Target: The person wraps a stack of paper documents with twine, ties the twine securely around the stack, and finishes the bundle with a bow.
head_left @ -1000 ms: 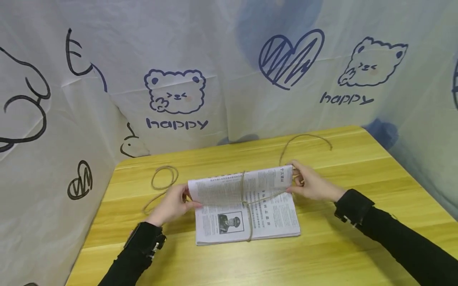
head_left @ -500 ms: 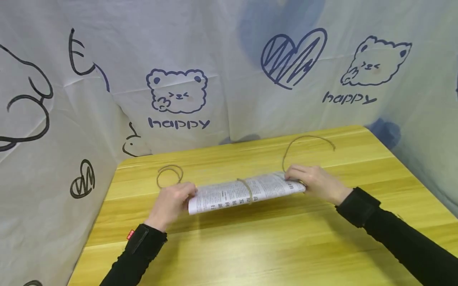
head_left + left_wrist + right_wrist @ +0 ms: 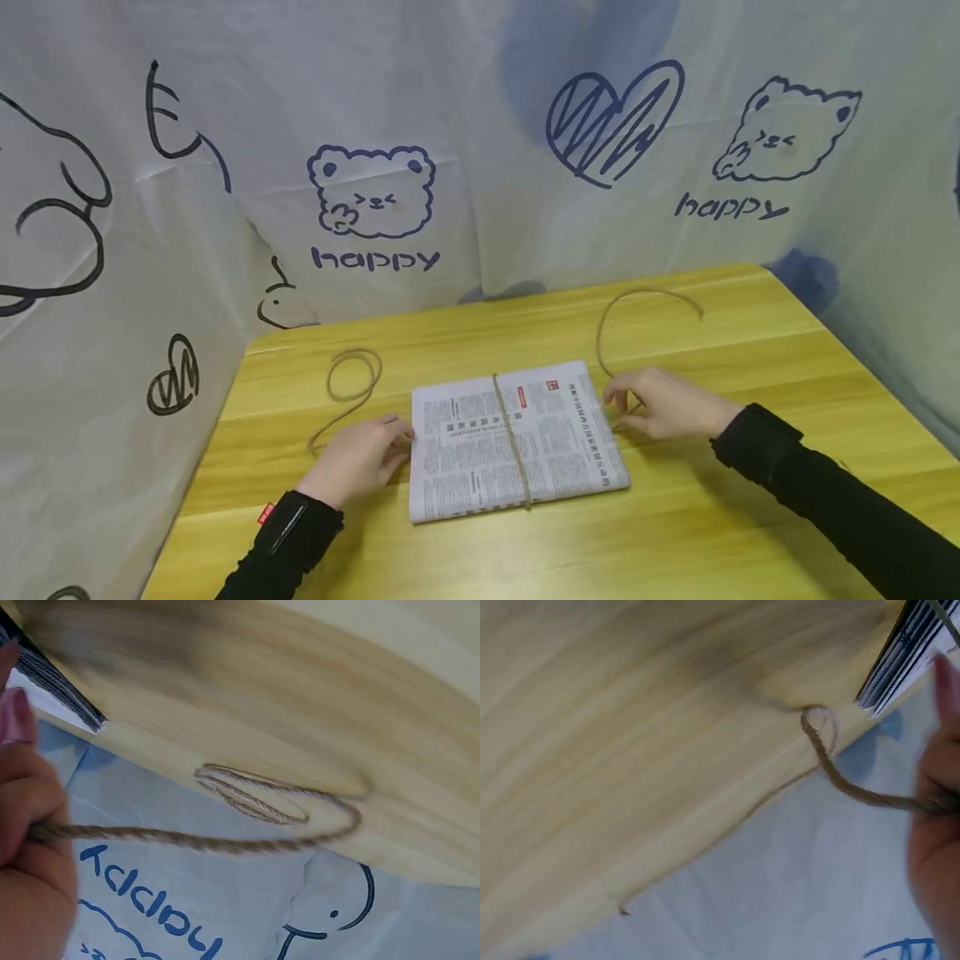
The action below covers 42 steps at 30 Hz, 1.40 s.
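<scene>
A folded stack of newspapers (image 3: 465, 450) lies flat on the yellow wooden table, with one strand of twine (image 3: 513, 442) running across its middle from back to front. At the stack's left edge is my left hand (image 3: 360, 458). Its curled fingers grip a length of twine (image 3: 180, 838), which trails back to a loose coil in the left wrist view. My right hand (image 3: 667, 408) is beside the right edge. In the right wrist view, twine (image 3: 862, 796) runs into the curled fingers of that hand. The stack's underside is hidden.
Behind my left hand, a twine coil (image 3: 354, 398) rests on the table (image 3: 480, 558). Another twine tail (image 3: 600, 333) curves toward the back right. White cloth (image 3: 480, 200) with blue drawings hangs behind the table and along its sides.
Both hands have turned the newspaper stack over. The face with the photo and crossed twine is out of sight; another printed face lies upward. Both hands have shifted to its side edges.
</scene>
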### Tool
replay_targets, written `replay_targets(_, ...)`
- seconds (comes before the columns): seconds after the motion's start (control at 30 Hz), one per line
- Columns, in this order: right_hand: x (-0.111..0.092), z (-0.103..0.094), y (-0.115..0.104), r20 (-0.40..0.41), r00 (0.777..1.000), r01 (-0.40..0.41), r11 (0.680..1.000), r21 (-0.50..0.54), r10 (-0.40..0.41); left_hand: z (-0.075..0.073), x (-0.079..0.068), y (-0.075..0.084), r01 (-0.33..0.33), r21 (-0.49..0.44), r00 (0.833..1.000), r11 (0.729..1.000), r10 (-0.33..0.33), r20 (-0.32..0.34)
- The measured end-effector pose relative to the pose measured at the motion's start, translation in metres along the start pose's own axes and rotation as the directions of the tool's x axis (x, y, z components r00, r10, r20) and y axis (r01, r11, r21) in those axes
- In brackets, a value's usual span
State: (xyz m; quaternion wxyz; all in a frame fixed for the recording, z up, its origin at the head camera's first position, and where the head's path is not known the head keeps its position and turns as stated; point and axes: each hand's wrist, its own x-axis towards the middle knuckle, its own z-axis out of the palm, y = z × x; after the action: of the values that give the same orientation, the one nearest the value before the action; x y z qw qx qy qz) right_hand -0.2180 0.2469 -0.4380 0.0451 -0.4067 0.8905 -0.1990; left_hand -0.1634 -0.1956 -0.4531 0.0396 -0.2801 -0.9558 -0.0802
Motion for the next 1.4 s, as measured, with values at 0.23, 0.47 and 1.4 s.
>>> replay_targets(0.23,0.008,0.007,0.013,0.127,0.989,-0.080,0.993,0.087,0.069,0.001,0.007,0.002,0.190,-0.028,0.978,0.981,-0.187,0.089)
replay_targets(0.47,0.012,0.009,0.015,0.136,0.990,-0.068,0.981,0.182,0.044,0.004,0.012,0.005,0.139,-0.027,0.988,0.990,-0.137,0.068)
replay_targets(1.4,0.001,0.001,0.042,-0.026,0.915,-0.404,0.914,-0.029,0.403,-0.018,0.000,-0.069,0.436,-0.100,0.897,0.895,-0.423,0.128)
